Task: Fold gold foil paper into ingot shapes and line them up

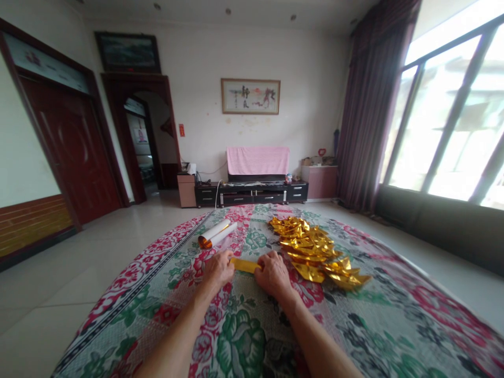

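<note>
Floral blanket (244, 336) covers the tiled living-room floor across the lower frame, with a low TV stand (252, 194) against the far wall. At centre, the left hand (218, 269) and right hand (274, 273) each pinch one end of a folded gold foil strip (244, 265), holding it flat just above the blanket. A paper roll (217, 234) lies beyond the left hand; a pile of folded gold pieces (315, 249) spreads to the right. Thin foil likely tears or creases crookedly if the hands pull unevenly.

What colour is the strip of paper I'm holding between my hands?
Golden yellow; the strip shows in the head view.
</note>
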The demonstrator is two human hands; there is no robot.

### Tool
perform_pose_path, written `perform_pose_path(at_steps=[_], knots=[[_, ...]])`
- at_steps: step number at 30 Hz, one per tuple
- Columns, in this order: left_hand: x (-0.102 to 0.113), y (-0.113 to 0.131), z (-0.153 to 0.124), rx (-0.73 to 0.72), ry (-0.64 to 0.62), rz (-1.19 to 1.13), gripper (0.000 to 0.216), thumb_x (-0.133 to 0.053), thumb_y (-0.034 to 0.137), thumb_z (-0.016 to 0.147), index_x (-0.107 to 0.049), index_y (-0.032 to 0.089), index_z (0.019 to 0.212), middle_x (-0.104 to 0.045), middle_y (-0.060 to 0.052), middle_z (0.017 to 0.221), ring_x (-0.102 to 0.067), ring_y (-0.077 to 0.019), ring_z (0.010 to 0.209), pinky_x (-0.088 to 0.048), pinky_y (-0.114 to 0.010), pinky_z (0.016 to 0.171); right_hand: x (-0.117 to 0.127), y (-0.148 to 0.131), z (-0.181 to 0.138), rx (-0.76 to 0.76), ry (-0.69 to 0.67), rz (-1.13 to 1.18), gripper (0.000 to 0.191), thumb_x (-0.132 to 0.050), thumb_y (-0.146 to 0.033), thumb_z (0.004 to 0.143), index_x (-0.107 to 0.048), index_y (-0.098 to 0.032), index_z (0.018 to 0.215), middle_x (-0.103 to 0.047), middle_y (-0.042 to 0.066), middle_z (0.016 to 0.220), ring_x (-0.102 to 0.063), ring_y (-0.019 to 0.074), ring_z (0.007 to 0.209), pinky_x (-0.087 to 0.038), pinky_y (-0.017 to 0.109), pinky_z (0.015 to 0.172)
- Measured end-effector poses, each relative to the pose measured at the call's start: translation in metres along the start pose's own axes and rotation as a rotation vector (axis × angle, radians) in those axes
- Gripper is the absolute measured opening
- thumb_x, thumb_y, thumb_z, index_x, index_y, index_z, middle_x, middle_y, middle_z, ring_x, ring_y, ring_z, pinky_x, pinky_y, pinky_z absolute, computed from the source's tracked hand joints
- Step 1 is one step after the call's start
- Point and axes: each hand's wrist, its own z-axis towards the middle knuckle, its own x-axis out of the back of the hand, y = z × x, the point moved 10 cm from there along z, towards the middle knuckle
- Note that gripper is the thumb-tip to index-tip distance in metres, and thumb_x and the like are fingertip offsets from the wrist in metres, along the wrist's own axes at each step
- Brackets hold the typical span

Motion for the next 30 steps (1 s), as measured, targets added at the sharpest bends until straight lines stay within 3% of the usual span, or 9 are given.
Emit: perform_pose_path(at_steps=[9, 13, 21, 27, 30], knots=[[0.0, 0.001, 0.0, -0.052, 0.074, -0.025, 0.022, -0.048, 0.019, 0.074, -0.065, 0.022, 0.087, -0.063, -0.005, 0.085, -0.059, -0.0195, 0.079, -0.043, -0.029, 0.069, 0.003, -0.003, -0.001, 0.034, 0.051, 0.029, 0.017, -0.054, -0.018, 0.069, -0.062, -0.017, 0.083, -0.057, 0.008, 0.088, -0.051, 0.0198, 0.084, -0.035, 0.027, 0.073], [0.0, 0.011, 0.0, -0.186, 0.116, -0.13, 0.028, -0.05, 0.017, 0.073, -0.063, 0.021, 0.098, -0.061, -0.006, 0.097, -0.057, -0.0175, 0.088, -0.043, -0.029, 0.08, 0.006, -0.004, -0.001, 0.08, 0.09, 0.085, 0.014, -0.052, -0.014, 0.07, -0.06, -0.018, 0.081, -0.058, 0.006, 0.086, -0.052, 0.0179, 0.083, -0.036, 0.025, 0.073], [0.013, 0.03, -0.005, -0.373, 0.223, -0.253, 0.011, -0.054, 0.011, 0.069, -0.06, 0.018, 0.075, -0.058, -0.004, 0.087, -0.054, -0.0171, 0.088, -0.044, -0.031, 0.084, 0.015, -0.008, 0.002, 0.145, 0.168, 0.124, 0.013, -0.047, -0.014, 0.078, -0.058, -0.021, 0.078, -0.058, 0.003, 0.082, -0.052, 0.0168, 0.082, -0.034, 0.026, 0.074], [0.018, 0.034, -0.008, -0.411, 0.267, -0.287, 0.012, -0.055, 0.009, 0.071, -0.062, 0.019, 0.071, -0.058, -0.004, 0.091, -0.054, -0.0167, 0.089, -0.045, -0.031, 0.083, 0.025, -0.016, -0.002, 0.222, 0.252, 0.098, 0.024, -0.049, -0.012, 0.076, -0.058, -0.022, 0.096, -0.057, 0.006, 0.101, -0.048, 0.0197, 0.097, -0.033, 0.031, 0.083], [0.018, 0.035, -0.009, -0.42, 0.269, -0.28, 0.011, -0.055, 0.011, 0.072, -0.063, 0.019, 0.072, -0.058, -0.004, 0.093, -0.054, -0.0165, 0.089, -0.045, -0.031, 0.083, 0.027, -0.022, -0.004, 0.271, 0.248, 0.08, 0.021, -0.049, -0.014, 0.077, -0.059, -0.022, 0.093, -0.057, 0.005, 0.1, -0.047, 0.0195, 0.097, -0.032, 0.032, 0.083]])
